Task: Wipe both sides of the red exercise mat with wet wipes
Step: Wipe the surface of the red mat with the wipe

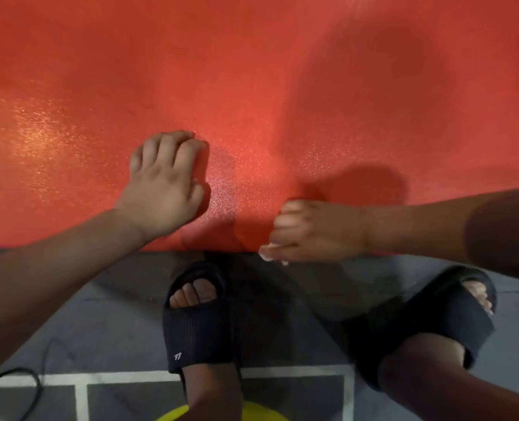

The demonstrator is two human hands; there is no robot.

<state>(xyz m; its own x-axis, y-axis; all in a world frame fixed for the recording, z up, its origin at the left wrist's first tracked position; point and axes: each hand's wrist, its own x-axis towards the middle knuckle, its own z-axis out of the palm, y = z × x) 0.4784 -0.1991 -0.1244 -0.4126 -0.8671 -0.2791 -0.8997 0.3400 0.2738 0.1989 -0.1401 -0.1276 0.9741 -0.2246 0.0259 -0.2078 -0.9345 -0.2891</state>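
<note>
Red mat (252,71) flat, glistening; white wipe (269,253) crumpled at edge.

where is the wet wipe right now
In the head view, the wet wipe is bunched in the right hand, low and right of centre, at the near edge of the red mat above the black slides.

Left hand (164,189) on red mat (252,71), right hand (316,232) gripping white wipe (269,253) (mat's near edge), black slides (197,323)
</note>
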